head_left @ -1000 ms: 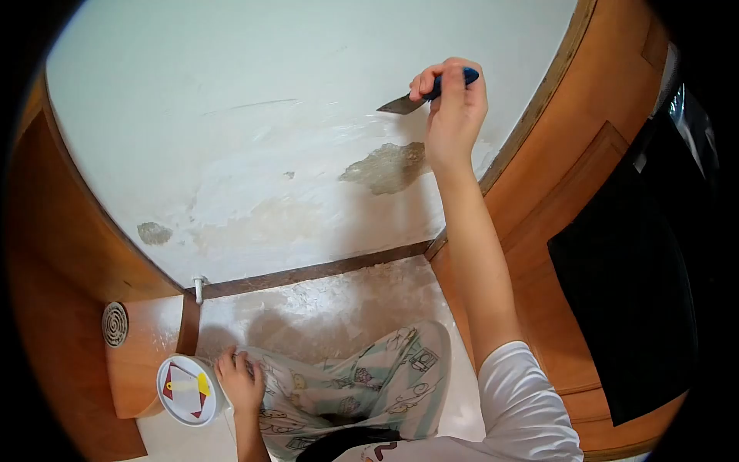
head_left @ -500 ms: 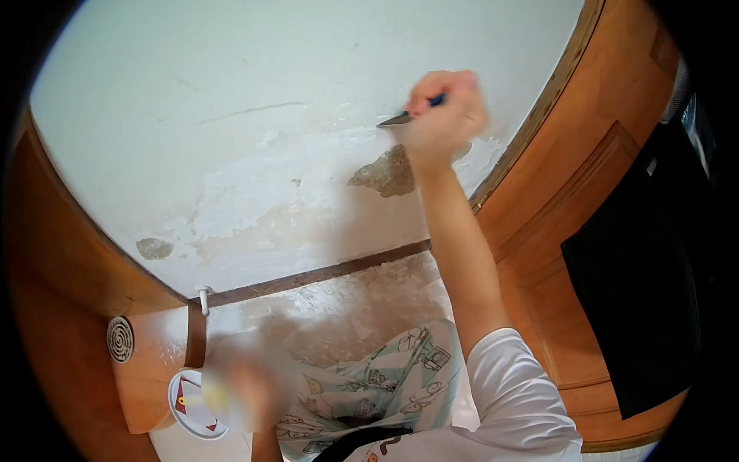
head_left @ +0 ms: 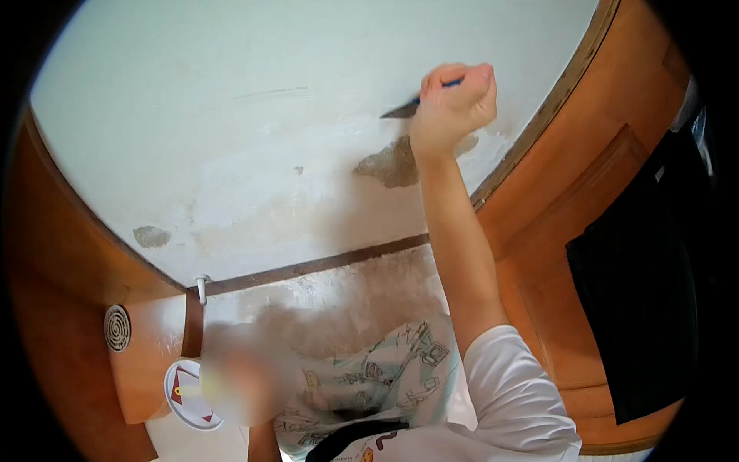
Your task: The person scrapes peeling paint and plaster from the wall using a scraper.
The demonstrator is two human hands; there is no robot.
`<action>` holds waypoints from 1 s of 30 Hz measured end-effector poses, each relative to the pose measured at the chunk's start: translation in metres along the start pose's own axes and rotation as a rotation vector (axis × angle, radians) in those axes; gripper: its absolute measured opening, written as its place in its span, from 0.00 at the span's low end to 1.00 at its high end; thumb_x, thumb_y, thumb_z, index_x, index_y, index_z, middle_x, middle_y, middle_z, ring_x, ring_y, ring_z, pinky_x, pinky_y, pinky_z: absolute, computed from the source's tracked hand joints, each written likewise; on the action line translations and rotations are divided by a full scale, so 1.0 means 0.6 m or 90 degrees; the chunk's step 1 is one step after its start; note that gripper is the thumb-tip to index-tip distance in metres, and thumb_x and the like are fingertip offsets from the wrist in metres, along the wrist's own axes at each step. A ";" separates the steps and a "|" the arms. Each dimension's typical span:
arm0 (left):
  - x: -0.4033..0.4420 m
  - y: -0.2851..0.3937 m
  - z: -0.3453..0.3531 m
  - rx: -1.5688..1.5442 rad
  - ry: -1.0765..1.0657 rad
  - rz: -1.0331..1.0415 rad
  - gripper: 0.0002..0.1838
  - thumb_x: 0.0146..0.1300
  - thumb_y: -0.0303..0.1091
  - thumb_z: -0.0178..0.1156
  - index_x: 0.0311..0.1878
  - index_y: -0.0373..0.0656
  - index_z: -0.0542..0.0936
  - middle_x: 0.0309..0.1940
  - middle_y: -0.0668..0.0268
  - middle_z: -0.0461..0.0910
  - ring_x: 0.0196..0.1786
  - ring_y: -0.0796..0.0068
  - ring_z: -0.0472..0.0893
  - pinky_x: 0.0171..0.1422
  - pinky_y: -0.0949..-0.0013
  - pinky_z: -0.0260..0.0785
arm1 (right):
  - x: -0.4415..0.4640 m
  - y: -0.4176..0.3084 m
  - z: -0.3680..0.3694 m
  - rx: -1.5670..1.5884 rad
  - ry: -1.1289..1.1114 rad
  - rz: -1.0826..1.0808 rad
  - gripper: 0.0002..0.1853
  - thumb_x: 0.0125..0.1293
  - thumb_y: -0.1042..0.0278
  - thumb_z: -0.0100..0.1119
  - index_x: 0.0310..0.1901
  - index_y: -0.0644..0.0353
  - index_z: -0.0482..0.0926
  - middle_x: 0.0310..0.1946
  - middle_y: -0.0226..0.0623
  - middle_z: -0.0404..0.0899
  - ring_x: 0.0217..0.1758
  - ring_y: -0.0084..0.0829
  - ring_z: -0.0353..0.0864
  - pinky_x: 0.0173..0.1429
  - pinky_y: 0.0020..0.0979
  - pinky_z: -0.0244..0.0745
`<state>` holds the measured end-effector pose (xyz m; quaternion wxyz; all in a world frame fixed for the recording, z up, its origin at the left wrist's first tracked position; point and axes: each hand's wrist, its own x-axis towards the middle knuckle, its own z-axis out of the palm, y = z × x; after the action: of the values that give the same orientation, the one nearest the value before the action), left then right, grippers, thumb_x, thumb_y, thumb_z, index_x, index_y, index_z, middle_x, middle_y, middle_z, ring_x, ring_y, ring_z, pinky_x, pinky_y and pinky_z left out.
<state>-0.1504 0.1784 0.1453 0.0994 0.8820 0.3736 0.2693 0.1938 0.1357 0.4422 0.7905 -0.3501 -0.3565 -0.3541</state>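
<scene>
The right hand (head_left: 454,115), at one o'clock, has its fingers closed round a scraper (head_left: 400,112); whether the blade touches the wall (head_left: 231,54) I can't tell. Work looks partway to me: a big rough patch (head_left: 392,165) between twelve and one, a smaller patch (head_left: 152,236) at nine, both uncovered. The left hand (head_left: 250,385), at seven beside a tub (head_left: 185,408), is blurred; I can't tell its fingers or any hold.

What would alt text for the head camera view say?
A person's right hand holds a blue-handled scraper by a white wall with a rough brown patch; below, the left hand, blurred, is near a round white container.
</scene>
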 end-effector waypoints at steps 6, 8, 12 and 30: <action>0.003 -0.001 0.002 0.003 0.023 0.019 0.08 0.47 0.30 0.55 0.32 0.39 0.73 0.41 0.60 0.73 0.47 0.56 0.70 0.57 0.55 0.57 | 0.019 -0.003 0.014 0.053 0.031 -0.003 0.21 0.67 0.64 0.35 0.15 0.59 0.59 0.09 0.29 0.64 0.12 0.18 0.57 0.17 0.20 0.53; 0.004 0.004 0.002 0.001 0.005 0.006 0.09 0.46 0.31 0.55 0.32 0.39 0.73 0.42 0.60 0.73 0.46 0.56 0.70 0.56 0.55 0.58 | 0.010 0.006 0.012 0.037 0.035 0.064 0.22 0.68 0.63 0.35 0.15 0.60 0.59 0.09 0.29 0.64 0.12 0.18 0.57 0.17 0.19 0.53; -0.002 -0.007 -0.001 0.012 0.016 0.028 0.09 0.46 0.31 0.55 0.32 0.39 0.73 0.42 0.60 0.73 0.47 0.57 0.70 0.56 0.55 0.58 | 0.011 -0.001 0.006 -0.011 -0.023 0.019 0.23 0.69 0.60 0.35 0.16 0.59 0.59 0.10 0.29 0.64 0.13 0.18 0.57 0.18 0.21 0.55; 0.004 0.000 0.009 0.022 -0.001 0.001 0.08 0.47 0.31 0.54 0.31 0.40 0.73 0.41 0.60 0.73 0.46 0.57 0.70 0.57 0.55 0.57 | 0.003 0.002 -0.016 -0.038 0.033 -0.028 0.22 0.66 0.63 0.36 0.14 0.60 0.61 0.09 0.30 0.63 0.13 0.22 0.59 0.19 0.22 0.55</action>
<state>-0.1460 0.1798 0.1416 0.0841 0.8843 0.3773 0.2618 0.1985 0.1283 0.4384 0.7808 -0.3566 -0.3327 -0.3906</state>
